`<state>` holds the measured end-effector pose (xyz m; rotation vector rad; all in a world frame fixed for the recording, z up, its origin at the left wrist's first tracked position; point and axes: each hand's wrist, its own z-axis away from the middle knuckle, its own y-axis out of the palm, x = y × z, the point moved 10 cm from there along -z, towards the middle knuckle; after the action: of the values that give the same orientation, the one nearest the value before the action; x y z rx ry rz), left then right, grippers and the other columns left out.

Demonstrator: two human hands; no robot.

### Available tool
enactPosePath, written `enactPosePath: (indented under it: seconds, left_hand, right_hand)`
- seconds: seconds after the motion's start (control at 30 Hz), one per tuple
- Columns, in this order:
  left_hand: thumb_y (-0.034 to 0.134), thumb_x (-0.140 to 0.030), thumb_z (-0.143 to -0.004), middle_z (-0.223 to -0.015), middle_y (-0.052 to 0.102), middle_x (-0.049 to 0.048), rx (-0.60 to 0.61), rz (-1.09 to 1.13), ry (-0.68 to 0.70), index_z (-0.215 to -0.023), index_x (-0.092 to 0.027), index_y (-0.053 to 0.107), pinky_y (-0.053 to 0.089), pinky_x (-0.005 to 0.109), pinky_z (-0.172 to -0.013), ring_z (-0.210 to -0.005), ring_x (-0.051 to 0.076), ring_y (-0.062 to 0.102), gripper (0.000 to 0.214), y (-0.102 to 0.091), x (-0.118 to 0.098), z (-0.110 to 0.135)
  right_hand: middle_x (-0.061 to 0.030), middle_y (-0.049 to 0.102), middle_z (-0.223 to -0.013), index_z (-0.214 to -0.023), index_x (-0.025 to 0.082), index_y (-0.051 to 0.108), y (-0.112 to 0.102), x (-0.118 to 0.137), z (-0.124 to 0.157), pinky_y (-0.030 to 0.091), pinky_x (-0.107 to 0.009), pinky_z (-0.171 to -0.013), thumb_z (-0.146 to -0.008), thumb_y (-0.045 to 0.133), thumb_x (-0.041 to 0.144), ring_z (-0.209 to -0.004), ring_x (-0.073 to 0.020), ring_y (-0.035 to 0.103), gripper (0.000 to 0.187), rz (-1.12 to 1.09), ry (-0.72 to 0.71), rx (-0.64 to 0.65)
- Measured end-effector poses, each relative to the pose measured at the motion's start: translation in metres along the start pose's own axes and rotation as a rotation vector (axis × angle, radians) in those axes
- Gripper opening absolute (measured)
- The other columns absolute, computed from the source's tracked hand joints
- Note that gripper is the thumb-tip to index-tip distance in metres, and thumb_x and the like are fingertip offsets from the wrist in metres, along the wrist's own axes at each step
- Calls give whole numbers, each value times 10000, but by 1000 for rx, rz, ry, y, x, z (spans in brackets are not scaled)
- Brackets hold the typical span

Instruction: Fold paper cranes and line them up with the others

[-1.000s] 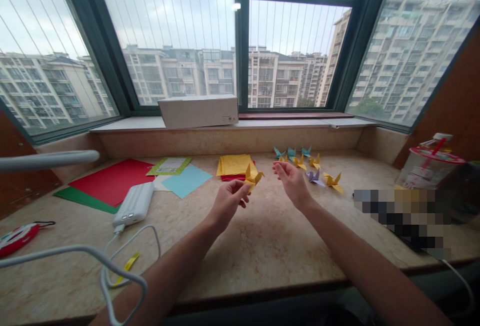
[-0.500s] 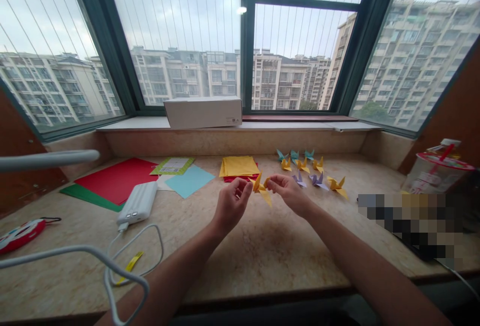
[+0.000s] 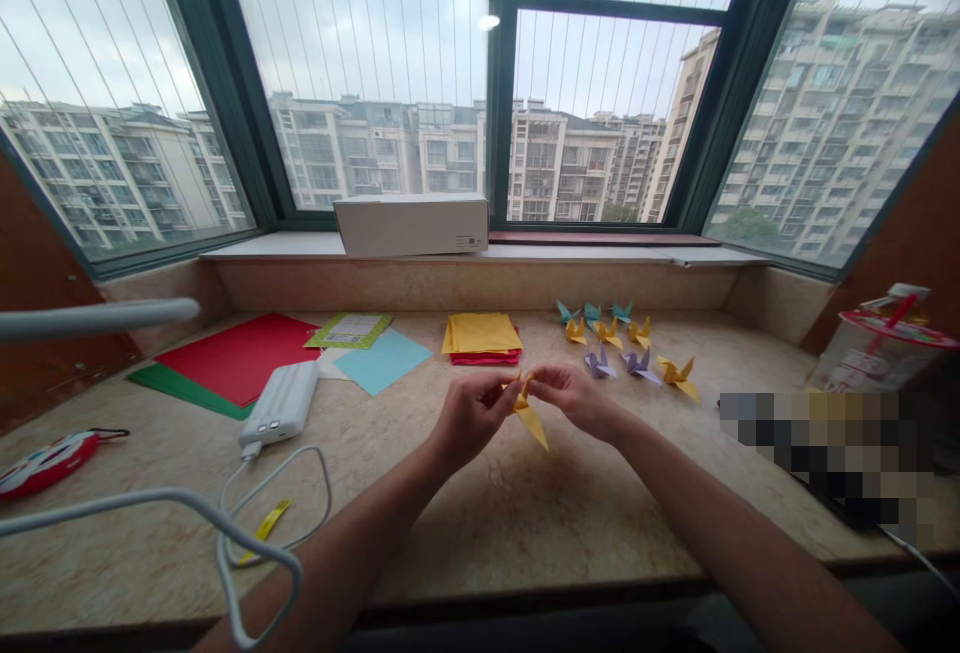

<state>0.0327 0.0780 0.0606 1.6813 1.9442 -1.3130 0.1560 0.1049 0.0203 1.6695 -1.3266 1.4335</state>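
Observation:
A yellow origami crane [image 3: 531, 420] is pinched between my two hands over the middle of the counter, one pointed wing hanging toward me. My left hand [image 3: 480, 411] grips its left side with thumb and fingers. From the right, my right hand [image 3: 574, 395] pinches its upper part, fingertips close to those of the left. My fingers cover much of the crane's body. Behind my hands lies a stack of yellow paper [image 3: 481, 333] on red paper [image 3: 486, 358]. Finished cranes stand to the right: teal [image 3: 592, 315], yellow [image 3: 608, 334], purple [image 3: 638, 363] and a larger yellow one [image 3: 679, 376].
Left on the stone counter [image 3: 420, 573] are red sheets [image 3: 236, 358], a light blue sheet [image 3: 384, 361], a white power bank [image 3: 281, 401] and its looped cable [image 3: 328, 493]. A lidded plastic cup [image 3: 862, 353] stands far right. A white box [image 3: 412, 225] rests on the windowsill.
The crane has come slightly nearer to me, its wing now hanging lower. My left fingers have closed over its left side, and my hands are closer together.

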Motion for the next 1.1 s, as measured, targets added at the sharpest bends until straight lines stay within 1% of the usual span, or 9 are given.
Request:
enactPosePath:
  seconds: [0.2,0.33,0.47,0.57,0.63,0.73,0.83,0.93,1.1]
  left_hand:
    - [595,-367,-891,-582,570,-11,-39,2,-18,-811,-139,735,332,205,-501,-523,94,449,279,-4,1,-1]
    - [622,-366,-871,-567,564,-15,-52,-1,-31,-750,-139,720,323,204,-497,-518,90,437,276,-6,2,0]
    - [641,-354,-854,-552,560,-13,-64,-49,-28,-672,-133,690,313,205,-495,-517,87,425,290,-7,0,0]
    - [639,-350,-853,-539,552,-14,-83,-71,-24,-653,-132,683,312,203,-492,-510,86,420,300,-9,-2,0]
    - [635,-354,-855,-533,545,-16,-95,-70,-21,-672,-132,692,315,201,-487,-502,86,420,293,-11,-2,0]
    - [635,-356,-856,-534,541,-24,-110,-53,-19,-787,-133,716,329,194,-481,-493,88,427,247,-13,-3,-1]
    - [608,-350,-876,-579,589,-3,-108,-41,-2,-838,-135,720,356,192,-495,-515,97,462,245,-14,-4,-2]
    - [591,-352,-888,-615,619,17,-120,-39,1,-782,-135,700,376,195,-509,-539,105,492,265,-16,-3,-3]
    - [575,-380,-897,-566,568,1,-147,-30,-16,-678,-146,618,371,194,-495,-519,101,482,324,-21,0,-3]
  right_hand:
    - [-30,690,-832,-863,166,697,0,-3,0,461,-318,-808,-802,688,534,-804,-173,608,373,17,3,3]
    - [-34,690,-843,-871,165,699,-1,-4,-1,461,-320,-812,-805,680,542,-821,-180,610,383,45,1,4]
    - [-30,688,-845,-887,165,698,-1,-8,-1,458,-318,-815,-805,679,541,-822,-178,609,385,52,10,-1]
    - [-29,691,-843,-883,166,697,-1,-9,-1,461,-317,-812,-800,687,539,-815,-175,611,382,41,13,4]
    - [-32,696,-841,-881,165,698,0,-8,-1,464,-321,-815,-800,685,542,-817,-178,617,385,39,15,11]
    - [-39,706,-845,-885,163,705,2,-4,0,470,-328,-817,-800,682,550,-826,-187,626,397,53,9,24]
    - [-42,708,-846,-872,161,714,5,-1,1,473,-321,-793,-800,679,556,-811,-187,627,403,77,5,38]
    - [-40,708,-838,-859,164,721,6,-2,1,474,-316,-780,-795,681,563,-798,-183,625,405,75,10,38]
    - [-44,714,-864,-885,172,726,4,-4,1,474,-325,-788,-801,678,557,-807,-187,627,397,78,12,25]
